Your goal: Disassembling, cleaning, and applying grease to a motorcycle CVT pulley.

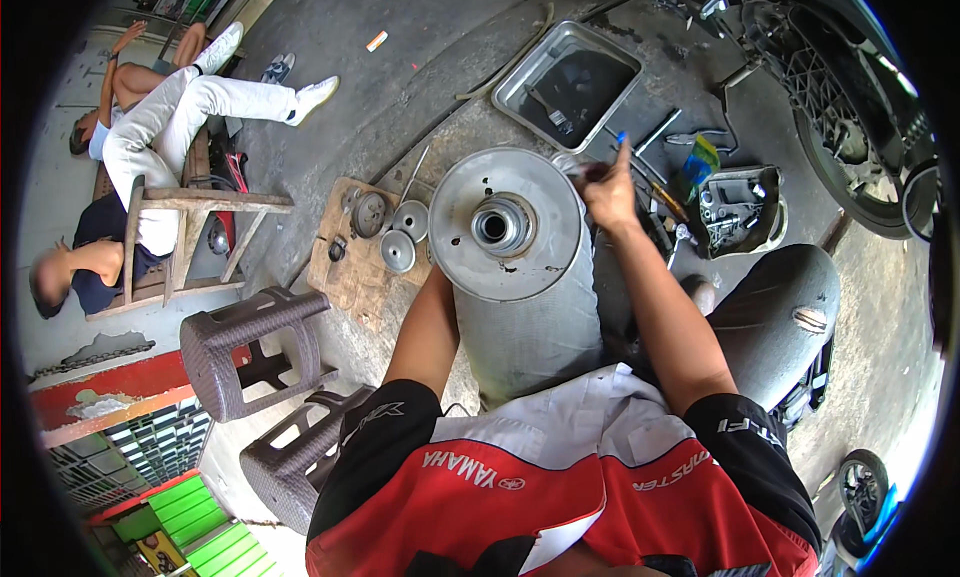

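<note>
A round grey metal clutch drum (457,239), with a ringed hub at its centre and a few small holes, is held up in front of my knee. My left forearm (427,329) runs up behind its lower left edge, and the drum hides that hand. At the drum's upper right rim is my right hand (610,194), its lower fingers curled and one finger raised with something blue at the tip. A small pale, shiny thing (572,164) shows between this hand and the rim; its kind is unclear.
A metal tray (507,99) with dark liquid and a brush lies ahead. Several pulley parts (398,251) rest on a wooden board (335,267) to the left. A toolbox (778,232) and loose tools are at right, near a motorcycle (850,87). Two people sit on a bench (215,201).
</note>
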`<state>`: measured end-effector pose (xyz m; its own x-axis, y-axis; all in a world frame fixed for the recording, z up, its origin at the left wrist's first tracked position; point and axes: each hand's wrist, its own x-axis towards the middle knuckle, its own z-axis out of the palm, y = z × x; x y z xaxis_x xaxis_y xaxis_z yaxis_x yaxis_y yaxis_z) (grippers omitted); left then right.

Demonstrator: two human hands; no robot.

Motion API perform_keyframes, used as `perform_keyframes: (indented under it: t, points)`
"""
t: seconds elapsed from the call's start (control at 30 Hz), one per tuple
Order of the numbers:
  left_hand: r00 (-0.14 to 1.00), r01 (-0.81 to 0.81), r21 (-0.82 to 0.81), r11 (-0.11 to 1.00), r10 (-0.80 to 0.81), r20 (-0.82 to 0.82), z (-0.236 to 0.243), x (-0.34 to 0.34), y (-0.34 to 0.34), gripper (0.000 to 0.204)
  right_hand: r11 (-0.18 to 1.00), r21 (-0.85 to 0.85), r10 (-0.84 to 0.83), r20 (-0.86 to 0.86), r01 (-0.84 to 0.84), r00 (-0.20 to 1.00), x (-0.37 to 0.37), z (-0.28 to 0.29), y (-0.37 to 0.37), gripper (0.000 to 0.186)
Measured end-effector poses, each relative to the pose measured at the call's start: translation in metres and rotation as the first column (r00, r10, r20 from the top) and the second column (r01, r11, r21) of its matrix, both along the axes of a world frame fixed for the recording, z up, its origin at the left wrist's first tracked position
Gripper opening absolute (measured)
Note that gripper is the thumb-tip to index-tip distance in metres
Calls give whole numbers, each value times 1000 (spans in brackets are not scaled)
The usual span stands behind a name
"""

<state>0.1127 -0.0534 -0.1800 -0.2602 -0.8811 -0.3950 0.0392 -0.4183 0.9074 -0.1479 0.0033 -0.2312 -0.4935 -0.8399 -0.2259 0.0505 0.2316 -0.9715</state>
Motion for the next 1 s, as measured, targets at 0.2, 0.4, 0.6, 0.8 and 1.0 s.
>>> perform_keyframes:
  t: [0.2, 0.4, 0.6, 0.8, 1.0]
  points:
    - [997, -18, 168, 986, 30, -68, 52, 38, -39, 46, 915, 259, 395, -415, -310, 819, -78, 80, 19, 128]
    - [892, 420, -190, 888, -364, 270, 179, 25, -1, 47, 963, 100, 270, -351, -251, 896, -91, 119, 32, 127]
    - [942, 330, -241, 913, -300, 152, 157, 24, 11, 32, 934, -221, 340, 316, -280, 886, -38, 205, 45, 106]
    - [965, 175, -242, 954, -215, -150, 194, -22, 54, 28, 885, -298, 450, 345, -358, 824, -48, 254, 73, 113]
    - [843, 226, -280, 933, -331, -424, 196, -79, 99, 74, 823, -415, 480, 143, -388, 865, -94, 309, 72, 101]
